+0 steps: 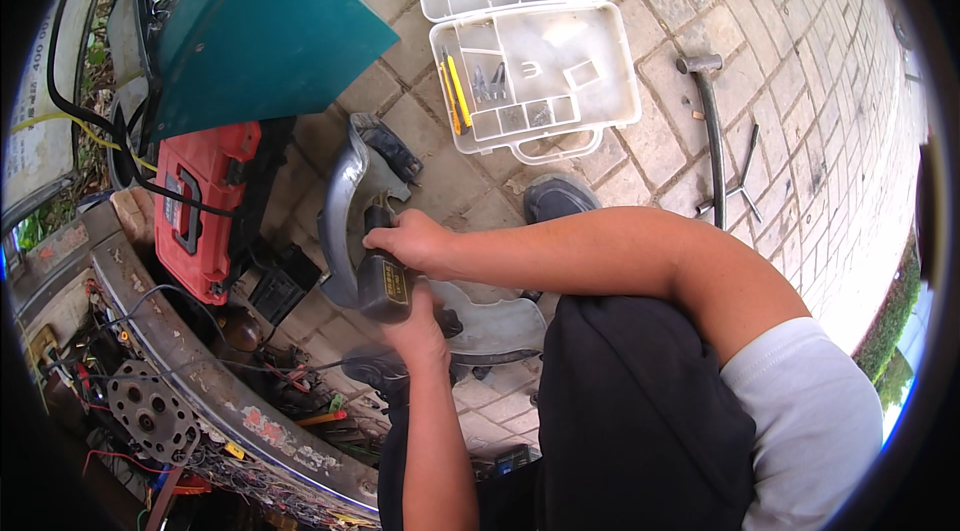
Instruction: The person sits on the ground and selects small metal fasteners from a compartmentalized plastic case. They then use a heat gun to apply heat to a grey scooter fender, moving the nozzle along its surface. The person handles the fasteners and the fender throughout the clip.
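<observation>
My right hand grips the upper part of a dark power tool with yellow lettering. My left hand, slightly blurred, is wrapped round its lower end. The tool's tip end lies against or just over a curved grey plastic panel with black parts on it; which of these I cannot tell. A second grey panel lies on the paving below my right forearm, partly hidden by my hands and leg.
An open clear parts case lies ahead. A hammer and three-armed wrench lie right. At left are a teal box, red toolbox, cables and a worn metal frame heaped with wires and a round perforated plate.
</observation>
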Tool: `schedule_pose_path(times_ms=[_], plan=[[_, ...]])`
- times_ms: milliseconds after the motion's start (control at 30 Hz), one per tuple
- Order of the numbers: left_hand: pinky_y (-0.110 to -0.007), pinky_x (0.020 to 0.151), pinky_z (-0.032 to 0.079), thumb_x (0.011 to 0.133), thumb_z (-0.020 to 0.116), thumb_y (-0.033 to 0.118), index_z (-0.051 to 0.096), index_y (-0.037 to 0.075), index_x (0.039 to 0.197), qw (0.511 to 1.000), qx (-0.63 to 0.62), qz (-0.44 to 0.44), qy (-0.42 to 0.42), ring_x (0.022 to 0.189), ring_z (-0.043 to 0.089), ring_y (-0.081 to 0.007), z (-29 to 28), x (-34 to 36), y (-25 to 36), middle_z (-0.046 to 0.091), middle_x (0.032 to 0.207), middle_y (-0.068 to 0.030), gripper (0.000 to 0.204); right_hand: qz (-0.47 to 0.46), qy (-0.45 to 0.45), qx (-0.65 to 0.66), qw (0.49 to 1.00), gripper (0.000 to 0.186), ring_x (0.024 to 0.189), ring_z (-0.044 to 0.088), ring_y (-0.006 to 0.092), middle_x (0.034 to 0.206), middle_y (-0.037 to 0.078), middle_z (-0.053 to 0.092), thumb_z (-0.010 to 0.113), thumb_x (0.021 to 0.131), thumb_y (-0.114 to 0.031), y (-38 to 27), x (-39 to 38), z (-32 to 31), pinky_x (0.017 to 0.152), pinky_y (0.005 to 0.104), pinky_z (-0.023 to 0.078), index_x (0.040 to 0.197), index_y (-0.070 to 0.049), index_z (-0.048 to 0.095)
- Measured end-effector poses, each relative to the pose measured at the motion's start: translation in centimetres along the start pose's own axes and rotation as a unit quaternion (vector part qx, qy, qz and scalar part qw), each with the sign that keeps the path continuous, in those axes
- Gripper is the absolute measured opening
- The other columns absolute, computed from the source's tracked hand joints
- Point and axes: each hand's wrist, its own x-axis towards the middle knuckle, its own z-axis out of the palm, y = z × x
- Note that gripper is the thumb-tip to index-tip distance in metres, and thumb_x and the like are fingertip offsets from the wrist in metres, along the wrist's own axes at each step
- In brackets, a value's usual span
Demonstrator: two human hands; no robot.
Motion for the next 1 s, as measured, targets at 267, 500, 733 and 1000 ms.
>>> schedule_pose_path(times_ms=[267, 500, 733, 1000], plan=[[-0.028, 0.061, 0.05, 0.085, 0.064, -0.002, 0.057, 0.001, 0.112, 1.0, 0.005, 0.013, -0.004, 0.069, 0.057, -0.013, -0.1, 0.1, -0.2, 0.063, 0.096, -0.0048, 0.028, 0.006, -0.004, -0.001, 1.0, 0.033, 0.07, 0.065, 0.0193, 0.083, 0.011, 0.065, 0.07, 0.084, -0.023, 0.2, 0.3, 0.0, 0.061, 0.0322, 0.053, 0.095, 0.007, 0.064], [-0.028, 0.062, 0.05, 0.086, 0.064, -0.002, 0.058, 0.001, 0.111, 1.0, 0.006, -0.012, -0.008, 0.069, 0.057, -0.0133, -0.4, -0.2, -0.3, 0.063, 0.097, -0.0047, 0.027, 0.006, 0.01, -0.04, 0.999, 0.035, 0.071, 0.065, 0.0194, 0.085, 0.013, 0.065, 0.068, 0.085, -0.024, 0.1, 0.1, 0.0, 0.062, 0.0321, 0.052, 0.095, 0.009, 0.064], [-0.028, 0.062, 0.05, 0.086, 0.063, -0.003, 0.057, 0.001, 0.113, 1.0, -0.002, -0.012, -0.011, 0.069, 0.057, -0.0132, -0.4, 0.0, -0.3, 0.063, 0.097, -0.0059, 0.029, -0.028, -0.009, -0.095, 0.995, 0.04, 0.075, 0.065, 0.0193, 0.085, 0.011, 0.066, 0.064, 0.089, -0.034, 0.4, -0.2, -1.0, 0.068, 0.0341, 0.052, 0.099, 0.005, 0.065], [-0.027, 0.059, 0.051, 0.086, 0.061, -0.004, 0.054, 0.0, 0.115, 1.0, -0.003, 0.015, -0.021, 0.065, 0.056, -0.0118, -0.6, -0.1, -0.6, 0.062, 0.105, -0.0088, 0.03, -0.312, 0.052, -0.693, 0.648, 0.039, 0.079, 0.068, 0.0326, 0.098, 0.015, 0.067, 0.053, 0.088, -0.02, 1.0, 0.0, -8.4, 0.064, 0.042, 0.054, 0.125, -0.008, 0.057]])
